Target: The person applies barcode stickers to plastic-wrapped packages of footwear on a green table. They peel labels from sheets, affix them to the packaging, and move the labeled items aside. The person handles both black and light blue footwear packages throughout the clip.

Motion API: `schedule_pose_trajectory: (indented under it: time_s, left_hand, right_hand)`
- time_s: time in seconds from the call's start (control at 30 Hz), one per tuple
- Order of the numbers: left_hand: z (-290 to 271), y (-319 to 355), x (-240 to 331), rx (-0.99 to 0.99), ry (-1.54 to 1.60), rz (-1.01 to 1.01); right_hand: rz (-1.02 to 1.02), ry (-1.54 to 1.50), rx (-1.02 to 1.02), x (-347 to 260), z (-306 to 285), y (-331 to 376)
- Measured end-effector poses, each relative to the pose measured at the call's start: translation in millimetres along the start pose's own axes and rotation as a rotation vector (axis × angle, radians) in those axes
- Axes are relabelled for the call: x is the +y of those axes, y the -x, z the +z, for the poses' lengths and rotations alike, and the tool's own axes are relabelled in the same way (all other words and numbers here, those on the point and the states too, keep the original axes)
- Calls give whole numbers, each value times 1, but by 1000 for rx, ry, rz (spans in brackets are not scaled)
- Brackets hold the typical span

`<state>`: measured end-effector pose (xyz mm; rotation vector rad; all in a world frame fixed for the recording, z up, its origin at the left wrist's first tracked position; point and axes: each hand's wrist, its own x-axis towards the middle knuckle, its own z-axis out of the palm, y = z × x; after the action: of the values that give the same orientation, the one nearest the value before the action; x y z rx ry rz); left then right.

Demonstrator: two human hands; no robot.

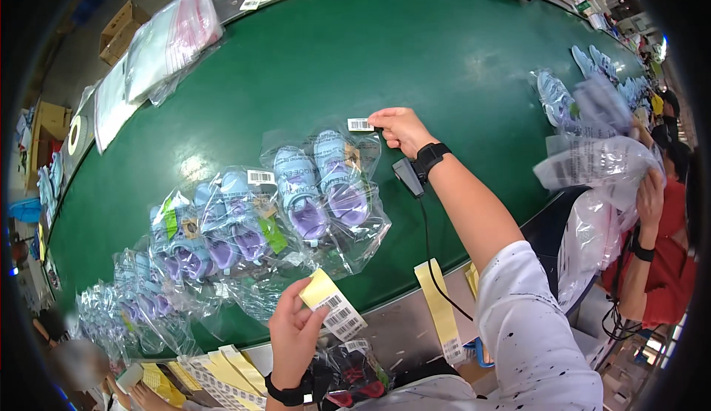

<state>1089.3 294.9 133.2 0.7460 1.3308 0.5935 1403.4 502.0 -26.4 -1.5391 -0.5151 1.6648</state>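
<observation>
My right hand [400, 128] pinches one end of a small white barcode sticker [360, 124] at the far corner of a clear plastic bag. Inside that bag lies a pair of light blue and purple shoes [306, 196]. Whether the sticker touches the plastic I cannot tell. Nearer to me, my left hand [295, 329] grips a yellow backing strip [333, 306] carrying several barcode stickers, between thumb and fingers. To the left, another bagged pair of shoes [235, 215] has a barcode sticker [261, 178] on its bag. A black device with a cable [409, 178] sits at my right wrist.
Several more bagged shoes [137, 285] line the green table [244, 70] leftward. Stacked plastic bags [170, 41] lie at the far left edge. Yellow sticker strips [438, 311] hang at the near edge. On the right, a co-worker's hand [650, 200] handles clear bags beside loose blue shoes [554, 98].
</observation>
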Motion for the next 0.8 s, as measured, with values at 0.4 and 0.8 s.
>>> schedule_pose_trajectory:
  time_s: [0.4,0.8]
  left_hand:
    - [19,-14,1,-27,30,45]
    - [17,29,-2,53,129,115]
  right_hand:
    - [-537,621,381,31,17,-10]
    - [-331,1126,515,4,-43,20]
